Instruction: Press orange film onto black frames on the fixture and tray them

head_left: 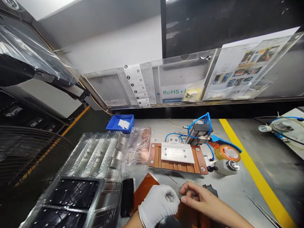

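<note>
My left hand (158, 202), in a white glove, is at the front of the bench with its fingers curled into a pinch. Whatever is between those fingertips is hidden. Close by on the right is my bare right hand (201, 201), its fingers bent and its thumb near the forefinger; I cannot make out anything in them. An amber sheet (146, 186) lies partly under my left hand. More amber material (186, 215) shows below both hands. Left of the sheet is a black phone-like slab (127, 198).
Behind my hands stands a brown fixture (156, 153) with a metal plate (177, 152) and blue air hoses. At left are clear trays (95, 155) and black panels (73, 193). A blue bin (130, 122), tape roll (228, 153), dispenser bottle (226, 167) and tweezers (263, 212) surround the work area.
</note>
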{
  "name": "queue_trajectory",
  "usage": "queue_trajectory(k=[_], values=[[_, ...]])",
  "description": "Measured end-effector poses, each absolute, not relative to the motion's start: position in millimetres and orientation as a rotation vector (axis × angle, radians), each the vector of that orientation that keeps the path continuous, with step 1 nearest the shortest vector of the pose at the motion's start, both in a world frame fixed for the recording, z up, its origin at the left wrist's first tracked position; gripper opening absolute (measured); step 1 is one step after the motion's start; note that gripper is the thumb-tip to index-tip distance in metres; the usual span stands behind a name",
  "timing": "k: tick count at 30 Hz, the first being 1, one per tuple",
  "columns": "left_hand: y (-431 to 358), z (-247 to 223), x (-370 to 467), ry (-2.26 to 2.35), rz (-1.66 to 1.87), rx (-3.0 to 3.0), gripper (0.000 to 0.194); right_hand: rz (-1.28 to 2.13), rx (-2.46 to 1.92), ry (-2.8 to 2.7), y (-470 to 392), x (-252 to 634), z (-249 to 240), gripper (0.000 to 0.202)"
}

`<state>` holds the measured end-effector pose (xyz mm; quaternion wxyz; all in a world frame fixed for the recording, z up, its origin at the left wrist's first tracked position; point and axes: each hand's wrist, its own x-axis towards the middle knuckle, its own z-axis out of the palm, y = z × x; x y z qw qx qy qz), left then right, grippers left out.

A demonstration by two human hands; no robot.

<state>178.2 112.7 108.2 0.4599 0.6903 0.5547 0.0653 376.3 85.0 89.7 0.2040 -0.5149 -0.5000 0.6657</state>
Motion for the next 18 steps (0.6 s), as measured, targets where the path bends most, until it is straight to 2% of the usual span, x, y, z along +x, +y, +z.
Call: queue_trajectory(k=[4,10,18], values=[[126,101,168,1.398,0.339,1.492,0.009,1.902,-1.417,-1.308,79,404,76,0.064],[156,102,154,1.389,0.489,1.253,0.023,1.635,-1.582,-0.775,70,427,63,0.056],[189,76,170,1.359,0.507,1.166,0.027,1.491,-1.709,-0.769,109,430,46,0.063]])
